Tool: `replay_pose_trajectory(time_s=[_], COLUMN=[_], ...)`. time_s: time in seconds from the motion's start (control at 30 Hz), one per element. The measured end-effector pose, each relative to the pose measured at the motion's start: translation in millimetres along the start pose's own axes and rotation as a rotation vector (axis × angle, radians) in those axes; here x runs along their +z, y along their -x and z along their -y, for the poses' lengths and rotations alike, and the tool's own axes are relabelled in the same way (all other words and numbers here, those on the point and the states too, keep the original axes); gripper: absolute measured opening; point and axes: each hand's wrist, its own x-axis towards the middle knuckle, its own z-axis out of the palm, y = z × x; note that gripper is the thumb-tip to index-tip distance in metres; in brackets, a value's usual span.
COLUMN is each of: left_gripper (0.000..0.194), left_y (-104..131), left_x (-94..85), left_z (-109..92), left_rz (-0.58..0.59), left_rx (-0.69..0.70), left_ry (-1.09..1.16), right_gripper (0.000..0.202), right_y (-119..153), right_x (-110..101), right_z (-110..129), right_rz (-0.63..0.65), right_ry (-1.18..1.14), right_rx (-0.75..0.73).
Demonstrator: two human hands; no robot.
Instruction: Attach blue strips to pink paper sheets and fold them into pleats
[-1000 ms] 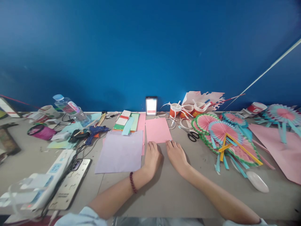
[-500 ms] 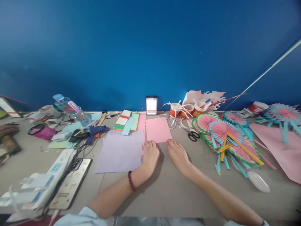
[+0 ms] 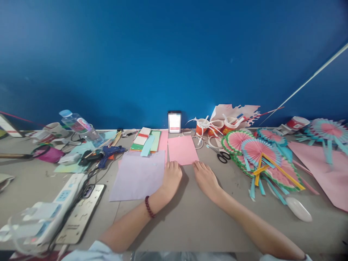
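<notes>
A pink paper sheet [image 3: 183, 149] lies flat in the middle of the table. My left hand [image 3: 172, 178], with a dark red bead bracelet at the wrist, rests on its near left corner, fingers curled and pressed together on the paper. At the near right corner, my right hand [image 3: 207, 178] has its fingertips on the paper's edge, fingers close together. A large lilac sheet [image 3: 138, 175] lies just left of my left hand. Beyond it sit green sheets [image 3: 156, 140] with a light blue strip [image 3: 147, 145] on top.
Black-handled scissors [image 3: 223, 157] and paper fans [image 3: 261, 152] lie to the right, near cups [image 3: 202, 127]. A small screen [image 3: 174, 122] stands by the wall. Leftward are a glue gun [image 3: 111, 154], bottle [image 3: 81, 127], phone [image 3: 80, 215] and power strip [image 3: 65, 195].
My left hand has shifted slightly left along the pink sheet's near edge. My right hand has hardly moved. At the far left, another person's hand has left the view.
</notes>
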Motion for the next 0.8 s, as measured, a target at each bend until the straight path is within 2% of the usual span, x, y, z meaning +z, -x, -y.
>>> replay_pose_trajectory(time_s=[0.17, 0.5, 0.8], left_gripper=[0.02, 0.021, 0.023], left_y=[0.7, 0.4, 2.1], left_x=[-4.7, -4.3, -5.6], left_z=[-5.1, -2.4, -2.0], left_rz=[0.053, -0.004, -0.023], left_rx=[0.001, 0.004, 0.016], left_ry=[-0.081, -0.015, 0.002], right_gripper=[0.043, 0.045, 0.044], right_y=[-0.2, -0.7, -0.4], right_x=[-1.7, -4.1, -3.8], right_z=[-0.1, -2.7, 4.8], right_rz=[0.021, 0.082, 0.007], right_ry=[-0.01, -0.04, 0.047], right_rx=[-0.007, 0.015, -0.009])
